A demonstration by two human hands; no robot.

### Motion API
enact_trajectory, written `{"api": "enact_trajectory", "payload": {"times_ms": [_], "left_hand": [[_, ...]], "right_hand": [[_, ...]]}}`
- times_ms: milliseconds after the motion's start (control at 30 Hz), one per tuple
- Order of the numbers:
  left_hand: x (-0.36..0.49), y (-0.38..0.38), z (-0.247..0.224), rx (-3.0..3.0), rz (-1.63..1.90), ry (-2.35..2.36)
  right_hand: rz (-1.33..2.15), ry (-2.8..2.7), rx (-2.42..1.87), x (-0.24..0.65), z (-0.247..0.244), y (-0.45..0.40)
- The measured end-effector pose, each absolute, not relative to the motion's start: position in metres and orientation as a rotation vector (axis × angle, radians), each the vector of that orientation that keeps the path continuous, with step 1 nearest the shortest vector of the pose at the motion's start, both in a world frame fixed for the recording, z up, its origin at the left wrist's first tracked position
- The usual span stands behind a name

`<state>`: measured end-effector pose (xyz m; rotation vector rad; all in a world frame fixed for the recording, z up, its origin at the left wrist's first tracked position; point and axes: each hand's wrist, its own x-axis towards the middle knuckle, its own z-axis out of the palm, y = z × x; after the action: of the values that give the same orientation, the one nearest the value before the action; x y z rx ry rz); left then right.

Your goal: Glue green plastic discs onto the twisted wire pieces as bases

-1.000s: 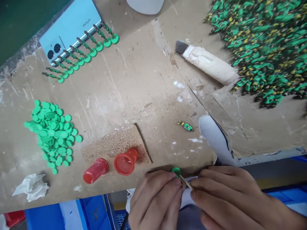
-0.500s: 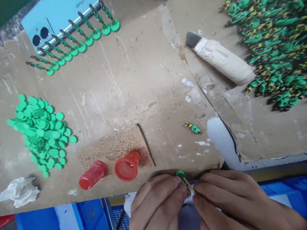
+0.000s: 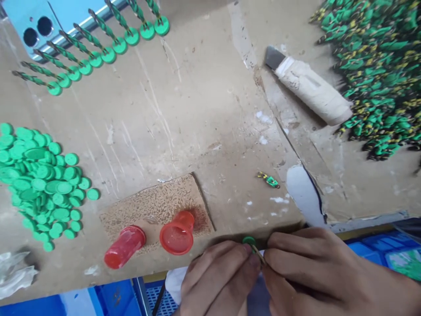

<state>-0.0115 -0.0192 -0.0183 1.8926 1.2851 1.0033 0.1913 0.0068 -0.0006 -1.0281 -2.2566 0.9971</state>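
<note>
At the table's front edge my left hand (image 3: 219,277) is closed, its thumb and fingertips pinching a small green disc (image 3: 249,240). Whatever is attached below the disc is mostly hidden by the fingers. My right hand (image 3: 312,267) pinches a thin wooden stick (image 3: 258,253), whose tip points to the underside of the disc; whether it touches I cannot tell. A single small green, yellow and black figurine (image 3: 271,181) lies on the table just beyond the hands. To the left, two red cups (image 3: 125,248) rest on a speckled cardboard piece (image 3: 148,199), one of them with its open mouth (image 3: 176,237) facing me.
Loose green discs (image 3: 49,184) are heaped at the left. Figurines on green bases (image 3: 108,55) lean in a row against a light blue phone (image 3: 23,17). A wrapped blade (image 3: 309,90) lies beside a figurine pile (image 3: 381,83). Crumpled white tissue (image 3: 15,274) sits front left.
The camera view has shifted slightly, so the table things appear displaced. Both hands keep their pinch at the front edge, with the stick still close to the disc.
</note>
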Motion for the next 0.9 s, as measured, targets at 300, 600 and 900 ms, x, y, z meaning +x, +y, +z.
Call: {"api": "enact_trajectory", "payload": {"times_ms": [300,600,900], "left_hand": [[-0.021,-0.01,-0.009,1.986,0.85,1.199],[-0.018,-0.013,-0.009,1.982,0.916,1.199],[-0.017,-0.014,-0.009,1.926,0.864,1.272]], "right_hand": [[0.782,-2.242,-0.834,0.201,-0.012,0.011],[0.707,-2.175,-0.944,0.199,-0.014,0.003],[0.735,-2.166,-1.066,0.195,-0.008,-0.003]]}}
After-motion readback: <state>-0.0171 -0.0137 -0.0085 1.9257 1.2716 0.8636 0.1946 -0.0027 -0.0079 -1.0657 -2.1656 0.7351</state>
